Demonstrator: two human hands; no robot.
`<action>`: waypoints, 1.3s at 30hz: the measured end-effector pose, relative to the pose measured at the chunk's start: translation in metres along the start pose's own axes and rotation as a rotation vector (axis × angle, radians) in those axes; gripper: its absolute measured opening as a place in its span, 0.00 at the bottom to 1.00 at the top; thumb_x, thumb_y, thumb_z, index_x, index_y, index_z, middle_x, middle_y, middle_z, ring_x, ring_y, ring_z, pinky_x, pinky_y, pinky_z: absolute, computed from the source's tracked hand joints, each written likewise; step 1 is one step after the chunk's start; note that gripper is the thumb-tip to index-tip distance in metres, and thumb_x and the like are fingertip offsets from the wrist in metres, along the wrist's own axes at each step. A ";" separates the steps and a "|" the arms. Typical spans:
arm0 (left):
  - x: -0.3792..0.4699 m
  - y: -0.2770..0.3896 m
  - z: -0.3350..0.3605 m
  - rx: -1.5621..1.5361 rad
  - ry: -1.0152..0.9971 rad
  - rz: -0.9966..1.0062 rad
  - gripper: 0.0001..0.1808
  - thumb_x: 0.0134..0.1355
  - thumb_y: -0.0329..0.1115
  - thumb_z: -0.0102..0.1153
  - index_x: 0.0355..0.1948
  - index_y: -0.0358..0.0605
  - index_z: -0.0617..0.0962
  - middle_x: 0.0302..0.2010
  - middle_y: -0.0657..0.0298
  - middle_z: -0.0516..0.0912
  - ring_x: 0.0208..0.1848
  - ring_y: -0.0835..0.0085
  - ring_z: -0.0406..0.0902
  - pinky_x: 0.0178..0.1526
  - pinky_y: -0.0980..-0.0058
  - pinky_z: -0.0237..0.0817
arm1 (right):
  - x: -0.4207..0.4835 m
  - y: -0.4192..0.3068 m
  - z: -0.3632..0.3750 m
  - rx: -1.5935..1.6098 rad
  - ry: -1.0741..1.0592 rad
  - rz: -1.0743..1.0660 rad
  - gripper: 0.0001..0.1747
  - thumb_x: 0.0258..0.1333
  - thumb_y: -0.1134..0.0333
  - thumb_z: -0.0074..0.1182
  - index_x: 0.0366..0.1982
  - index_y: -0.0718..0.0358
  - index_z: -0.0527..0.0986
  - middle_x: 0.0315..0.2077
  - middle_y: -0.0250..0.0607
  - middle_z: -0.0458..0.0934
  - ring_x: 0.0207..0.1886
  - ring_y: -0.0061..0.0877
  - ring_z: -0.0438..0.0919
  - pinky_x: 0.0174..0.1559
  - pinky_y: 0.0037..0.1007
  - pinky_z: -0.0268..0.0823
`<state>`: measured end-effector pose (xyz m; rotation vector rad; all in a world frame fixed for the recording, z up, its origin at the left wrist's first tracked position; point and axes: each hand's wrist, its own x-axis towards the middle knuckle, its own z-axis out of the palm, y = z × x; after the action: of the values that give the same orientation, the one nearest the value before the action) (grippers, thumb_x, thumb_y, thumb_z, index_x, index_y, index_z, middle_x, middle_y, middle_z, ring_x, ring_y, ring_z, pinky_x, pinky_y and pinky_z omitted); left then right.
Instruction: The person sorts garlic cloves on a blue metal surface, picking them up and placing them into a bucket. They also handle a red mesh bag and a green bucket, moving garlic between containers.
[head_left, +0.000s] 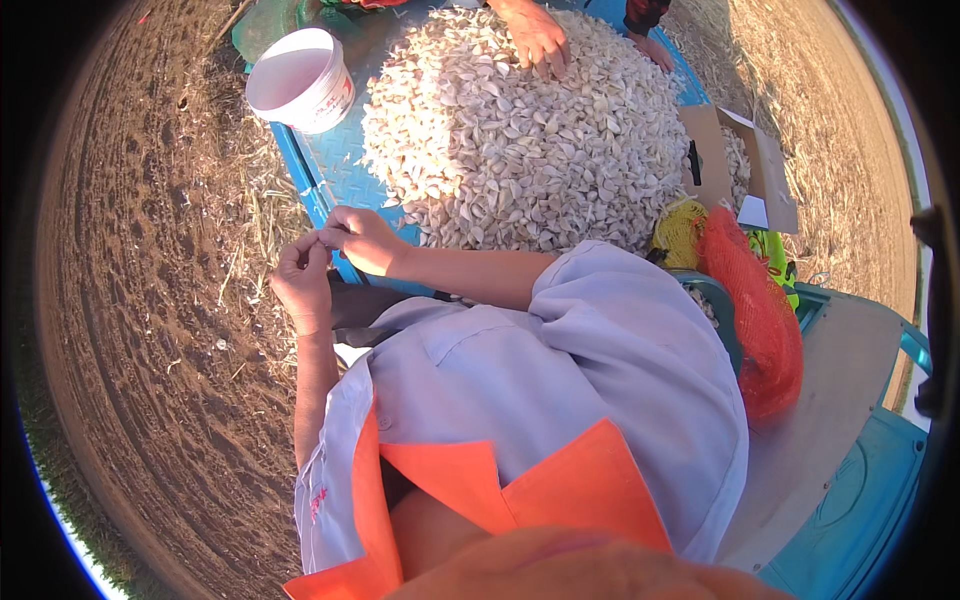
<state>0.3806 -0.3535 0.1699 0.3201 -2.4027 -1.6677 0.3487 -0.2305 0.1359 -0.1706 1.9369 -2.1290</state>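
My left hand (302, 285) is raised at the blue platform's left edge, with its thumb and fingers pinched together. Against its fingertips rest the fingertips of my right hand (367, 241), which reaches across from the right. Anything small between the fingers is hidden. Beyond my hands, a large heap of loose garlic cloves (540, 157) covers much of the blue metal platform (352, 172). Another person's hand (540, 41) touches the cloves at the far side, and a second hand (654, 52) rests by the far right edge.
A white plastic bucket (319, 94) stands at the platform's left edge, near green netting (289, 26). An open cardboard box (709, 146) with cloves sits at the right. Yellow (679, 234) and red mesh bags (761, 330) lie beside my right arm. Bare soil (172, 300) borders the left.
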 end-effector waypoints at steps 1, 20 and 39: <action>0.004 -0.001 0.005 -0.022 -0.011 0.080 0.08 0.57 0.25 0.57 0.37 0.35 0.82 0.27 0.64 0.83 0.28 0.82 0.78 0.32 0.83 0.71 | 0.003 0.000 0.002 0.060 0.055 0.059 0.11 0.53 0.63 0.54 0.28 0.65 0.76 0.26 0.43 0.80 0.31 0.30 0.79 0.35 0.32 0.69; 0.047 0.029 0.035 -0.563 -0.053 -0.155 0.07 0.59 0.23 0.55 0.38 0.34 0.80 0.34 0.60 0.83 0.32 0.78 0.80 0.40 0.80 0.73 | 0.041 -0.009 -0.042 0.742 -0.139 0.038 0.11 0.63 0.66 0.48 0.41 0.67 0.74 0.29 0.33 0.77 0.28 0.17 0.74 0.35 0.23 0.71; 0.023 -0.121 0.019 -1.115 -0.179 -0.824 0.13 0.67 0.35 0.43 0.42 0.34 0.74 0.33 0.60 0.79 0.36 0.72 0.77 0.42 0.72 0.71 | 0.010 0.052 0.008 -0.560 -0.076 -0.308 0.10 0.52 0.63 0.59 0.34 0.61 0.80 0.27 0.42 0.78 0.31 0.34 0.78 0.34 0.31 0.68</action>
<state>0.3605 -0.3843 0.0506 1.0215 -1.0423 -3.1158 0.3472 -0.2451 0.0847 -0.6805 2.5427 -1.6402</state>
